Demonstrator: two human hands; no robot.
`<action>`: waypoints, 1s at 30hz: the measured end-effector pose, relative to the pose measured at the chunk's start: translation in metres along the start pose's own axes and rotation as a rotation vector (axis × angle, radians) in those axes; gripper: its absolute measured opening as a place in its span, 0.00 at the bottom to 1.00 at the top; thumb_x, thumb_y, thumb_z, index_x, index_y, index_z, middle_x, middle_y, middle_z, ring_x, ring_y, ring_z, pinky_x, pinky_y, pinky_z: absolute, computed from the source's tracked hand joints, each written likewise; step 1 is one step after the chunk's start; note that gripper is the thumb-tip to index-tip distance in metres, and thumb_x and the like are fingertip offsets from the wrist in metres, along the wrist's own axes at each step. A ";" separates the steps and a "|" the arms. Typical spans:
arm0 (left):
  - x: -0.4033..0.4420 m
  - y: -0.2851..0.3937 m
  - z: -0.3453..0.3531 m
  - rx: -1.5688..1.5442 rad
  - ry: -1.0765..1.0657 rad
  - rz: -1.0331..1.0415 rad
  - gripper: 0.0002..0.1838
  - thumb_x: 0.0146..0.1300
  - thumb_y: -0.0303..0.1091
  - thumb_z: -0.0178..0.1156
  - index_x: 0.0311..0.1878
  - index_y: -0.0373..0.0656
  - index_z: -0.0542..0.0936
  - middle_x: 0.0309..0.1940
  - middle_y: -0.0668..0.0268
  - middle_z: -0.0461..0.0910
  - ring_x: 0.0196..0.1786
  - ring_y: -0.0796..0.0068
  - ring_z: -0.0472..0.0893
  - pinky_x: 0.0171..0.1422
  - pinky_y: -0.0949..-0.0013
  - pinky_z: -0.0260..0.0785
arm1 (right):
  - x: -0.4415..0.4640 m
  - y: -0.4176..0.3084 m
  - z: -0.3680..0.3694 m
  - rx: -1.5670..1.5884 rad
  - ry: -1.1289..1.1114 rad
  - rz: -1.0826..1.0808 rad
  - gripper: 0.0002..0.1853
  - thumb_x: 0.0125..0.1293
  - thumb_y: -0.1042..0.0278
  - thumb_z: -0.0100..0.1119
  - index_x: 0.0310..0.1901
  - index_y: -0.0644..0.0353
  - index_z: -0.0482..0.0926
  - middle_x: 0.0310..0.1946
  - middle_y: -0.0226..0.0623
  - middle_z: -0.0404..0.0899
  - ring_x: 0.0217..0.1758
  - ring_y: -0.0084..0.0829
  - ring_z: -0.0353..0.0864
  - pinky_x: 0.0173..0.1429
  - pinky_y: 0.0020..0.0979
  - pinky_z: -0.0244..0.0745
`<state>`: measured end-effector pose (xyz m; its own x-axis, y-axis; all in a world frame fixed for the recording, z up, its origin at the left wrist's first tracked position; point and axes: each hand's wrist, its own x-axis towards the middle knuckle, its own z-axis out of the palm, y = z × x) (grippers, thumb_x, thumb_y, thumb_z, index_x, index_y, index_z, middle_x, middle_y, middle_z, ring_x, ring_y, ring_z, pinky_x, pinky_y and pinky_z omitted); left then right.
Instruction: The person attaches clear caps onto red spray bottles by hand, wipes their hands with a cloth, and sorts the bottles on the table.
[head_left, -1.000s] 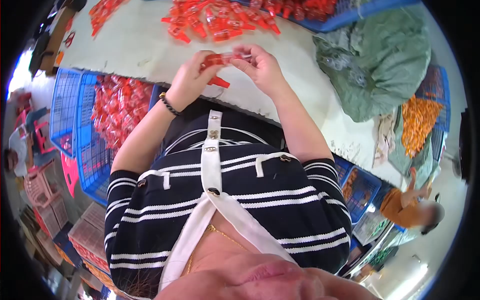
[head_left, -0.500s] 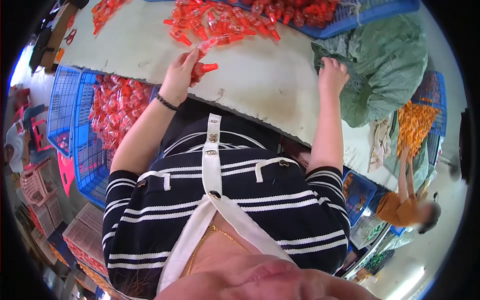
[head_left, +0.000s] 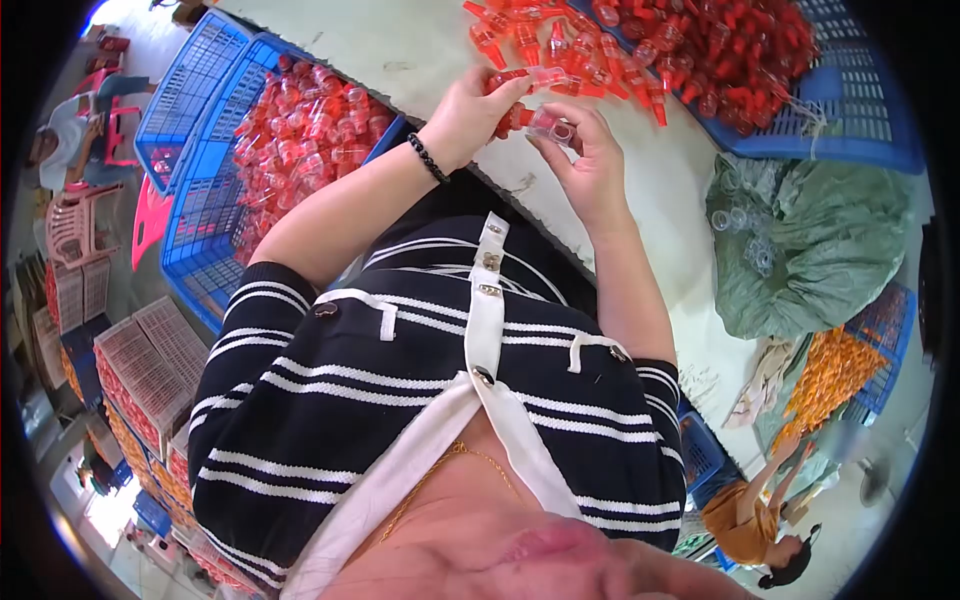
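Note:
My left hand point(head_left: 472, 112), with a dark bead bracelet at the wrist, is closed round small red plastic pieces with pointed tips and clear bodies. One of these, a red-and-clear piece point(head_left: 545, 78), sticks out past its fingers. Close beside it, my right hand point(head_left: 592, 160) pinches a clear ring-like plastic part point(head_left: 553, 128) at the end of another red piece point(head_left: 515, 120), which the left hand also holds. Whether the clear part is joined to that red piece I cannot tell. Loose red pieces point(head_left: 560, 45) lie on the table just beyond both hands.
A blue crate point(head_left: 870, 130) of red pieces stands at far right. Below it a green bag point(head_left: 810, 260) holds clear rings point(head_left: 738, 218). At left, another blue crate point(head_left: 190, 250) holds red-and-clear pieces. A person in orange point(head_left: 738, 520) handles orange pieces point(head_left: 835, 375) at lower right.
My right hand has left the green bag and come over to my left hand, now with a clear part in its fingers. The view has turned, and clear rings show on the bag.

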<state>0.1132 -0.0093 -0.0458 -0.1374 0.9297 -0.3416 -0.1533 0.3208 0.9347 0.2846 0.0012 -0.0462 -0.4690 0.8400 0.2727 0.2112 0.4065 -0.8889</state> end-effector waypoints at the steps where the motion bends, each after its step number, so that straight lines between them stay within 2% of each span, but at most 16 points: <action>1: 0.000 -0.001 -0.002 0.002 0.000 0.007 0.19 0.67 0.44 0.57 0.46 0.34 0.72 0.22 0.69 0.73 0.21 0.84 0.69 0.22 0.79 0.58 | 0.003 -0.002 0.002 0.006 -0.008 -0.004 0.18 0.60 0.77 0.63 0.52 0.59 0.74 0.49 0.37 0.75 0.47 0.26 0.79 0.48 0.26 0.76; 4: 0.001 -0.003 -0.006 0.003 0.005 0.027 0.20 0.67 0.44 0.57 0.46 0.34 0.72 0.23 0.68 0.74 0.20 0.83 0.69 0.22 0.79 0.58 | 0.012 -0.009 0.002 -0.259 0.006 -0.149 0.17 0.56 0.72 0.67 0.48 0.58 0.77 0.42 0.38 0.79 0.41 0.32 0.81 0.46 0.29 0.77; 8: 0.003 -0.006 -0.009 0.054 0.007 0.069 0.21 0.66 0.44 0.59 0.47 0.33 0.72 0.26 0.66 0.76 0.23 0.82 0.73 0.24 0.78 0.64 | 0.013 -0.016 0.009 -0.122 -0.058 -0.059 0.15 0.58 0.72 0.66 0.47 0.63 0.76 0.38 0.38 0.80 0.40 0.32 0.81 0.45 0.31 0.77; 9: 0.001 -0.005 -0.007 0.092 0.048 0.146 0.21 0.65 0.44 0.59 0.48 0.33 0.72 0.27 0.65 0.77 0.25 0.82 0.75 0.26 0.77 0.66 | 0.013 -0.015 0.012 -0.119 -0.065 -0.066 0.15 0.58 0.72 0.66 0.47 0.63 0.76 0.38 0.38 0.80 0.40 0.32 0.81 0.45 0.31 0.77; 11: -0.006 -0.004 -0.004 0.168 0.141 0.299 0.22 0.64 0.43 0.60 0.49 0.33 0.72 0.29 0.63 0.79 0.28 0.81 0.78 0.29 0.76 0.70 | 0.006 -0.005 0.023 0.200 0.008 0.204 0.14 0.63 0.67 0.61 0.47 0.65 0.76 0.39 0.37 0.80 0.40 0.30 0.81 0.44 0.31 0.76; 12: -0.010 -0.005 -0.004 0.166 0.171 0.311 0.22 0.64 0.43 0.60 0.49 0.33 0.72 0.29 0.63 0.79 0.28 0.81 0.78 0.29 0.76 0.70 | 0.006 0.001 0.030 0.360 0.030 0.331 0.14 0.66 0.65 0.59 0.48 0.66 0.76 0.39 0.37 0.81 0.39 0.29 0.80 0.43 0.31 0.76; 14: -0.017 -0.010 -0.011 0.502 0.181 0.681 0.22 0.61 0.42 0.64 0.51 0.36 0.72 0.33 0.58 0.80 0.33 0.71 0.82 0.34 0.70 0.74 | 0.003 0.014 0.036 0.595 -0.015 0.613 0.18 0.68 0.55 0.54 0.45 0.65 0.76 0.35 0.36 0.80 0.33 0.27 0.78 0.36 0.29 0.73; 16: -0.022 -0.009 -0.023 0.890 0.102 0.907 0.24 0.57 0.43 0.66 0.51 0.39 0.73 0.35 0.54 0.80 0.34 0.58 0.82 0.37 0.64 0.75 | -0.008 0.043 0.040 0.929 -0.146 0.747 0.20 0.68 0.48 0.53 0.42 0.60 0.76 0.30 0.32 0.78 0.28 0.24 0.74 0.32 0.27 0.70; 18: -0.026 -0.014 -0.034 0.906 -0.003 0.935 0.25 0.55 0.43 0.67 0.51 0.40 0.73 0.35 0.54 0.79 0.36 0.51 0.81 0.40 0.62 0.75 | -0.009 0.037 0.040 0.966 -0.207 0.884 0.19 0.66 0.46 0.54 0.40 0.57 0.75 0.26 0.28 0.74 0.25 0.22 0.71 0.31 0.26 0.70; 19: -0.028 -0.016 -0.040 0.922 0.039 0.937 0.25 0.55 0.43 0.67 0.51 0.40 0.73 0.35 0.54 0.79 0.36 0.51 0.81 0.40 0.62 0.75 | -0.004 0.033 0.044 0.963 -0.249 0.868 0.19 0.66 0.46 0.54 0.40 0.57 0.75 0.26 0.28 0.74 0.25 0.22 0.71 0.31 0.26 0.70; 22: -0.031 -0.019 -0.046 0.706 0.025 0.818 0.24 0.55 0.43 0.67 0.51 0.40 0.73 0.35 0.55 0.80 0.36 0.53 0.81 0.40 0.62 0.75 | 0.002 0.003 0.052 0.821 -0.220 0.911 0.20 0.66 0.44 0.55 0.40 0.55 0.74 0.26 0.25 0.72 0.25 0.20 0.69 0.31 0.25 0.70; 27: -0.041 -0.019 -0.059 0.694 0.126 0.766 0.23 0.56 0.41 0.67 0.51 0.40 0.73 0.35 0.54 0.79 0.37 0.53 0.81 0.41 0.61 0.74 | -0.001 0.022 0.065 0.894 -0.287 0.768 0.18 0.69 0.49 0.52 0.43 0.57 0.73 0.30 0.29 0.76 0.25 0.19 0.73 0.33 0.23 0.75; 30: -0.041 -0.024 -0.065 0.756 0.079 0.867 0.24 0.55 0.40 0.67 0.51 0.40 0.73 0.36 0.53 0.79 0.38 0.53 0.81 0.41 0.61 0.74 | 0.000 0.020 0.067 0.991 -0.400 0.829 0.23 0.68 0.46 0.52 0.52 0.57 0.72 0.35 0.32 0.77 0.29 0.21 0.74 0.34 0.25 0.74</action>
<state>0.0587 -0.0671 -0.0601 0.0255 0.8854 0.4641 0.6444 -0.3695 0.6696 0.2308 -0.0143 -0.0891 -0.7574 0.4795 -0.4431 -0.0713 -0.7353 -0.6739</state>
